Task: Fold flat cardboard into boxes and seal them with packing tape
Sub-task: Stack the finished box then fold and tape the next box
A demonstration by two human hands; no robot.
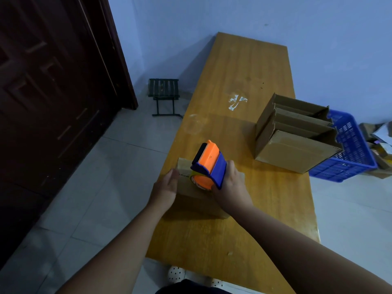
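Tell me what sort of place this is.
Probably a plain room used as a packing workspace: a long wooden table by a bare wall, folded cardboard boxes on it beside a blue plastic crate, and a folding stool on the tiled floor.

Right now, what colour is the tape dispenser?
The tape dispenser is orange, blue handle; head view.

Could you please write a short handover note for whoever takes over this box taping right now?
Left hand: open, pressed flat against the left side of the box.
Right hand: grips the dispenser, set on the box top.
Box: folded, on the table near its left edge; a stack of boxes to the right, by the basket.
Done: box formed.
Left: top seam looks partly open; finish the tape run, cut it.
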